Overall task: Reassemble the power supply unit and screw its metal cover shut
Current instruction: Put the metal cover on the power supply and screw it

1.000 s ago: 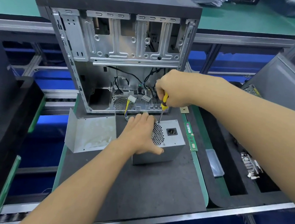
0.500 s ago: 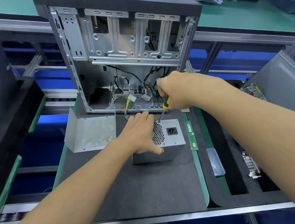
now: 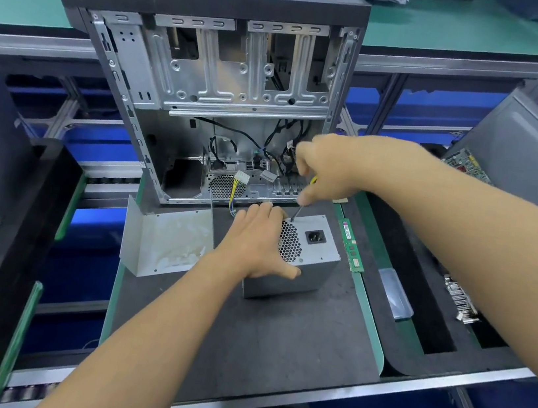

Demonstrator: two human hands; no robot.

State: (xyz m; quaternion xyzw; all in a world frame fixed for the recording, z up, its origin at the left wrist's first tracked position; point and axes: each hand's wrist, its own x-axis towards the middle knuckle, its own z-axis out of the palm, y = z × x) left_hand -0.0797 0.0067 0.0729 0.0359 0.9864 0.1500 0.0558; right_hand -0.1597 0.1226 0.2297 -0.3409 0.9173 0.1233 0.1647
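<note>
We observe the power supply unit (image 3: 301, 260) standing on the dark mat (image 3: 241, 338) of the counter, at the centre of our view, directly at 6 o'clock from the open computer case (image 3: 214, 92). Its top face carries a honeycomb fan grille (image 3: 290, 241) and a black mains socket (image 3: 316, 237). Our left hand (image 3: 255, 240) lies flat over the unit's 9 o'clock half, fingers straight and extended toward 12 o'clock, thumb stretched along the 6 o'clock edge; it presses and does not curl round anything. Our right hand (image 3: 328, 167) hovers at 1 o'clock from the unit, fingers clenched round a screwdriver (image 3: 302, 205) with a yellow handle, most of which the hand hides. The shaft slants down toward 7 o'clock and its tip meets the top face at the 12 o'clock edge, just beside the grille; we cannot tell whether a screw sits under it. A bent grey metal cover (image 3: 169, 241) stands on the mat at 9 o'clock from the unit, near but apart. A green memory stick (image 3: 351, 246) lies at 3 o'clock, just beside the unit, and a small clear plastic box (image 3: 394, 296) lies further toward 4 o'clock. Yellow wires with a white connector (image 3: 240, 179) hang inside the case at 11 o'clock from the unit.
</note>
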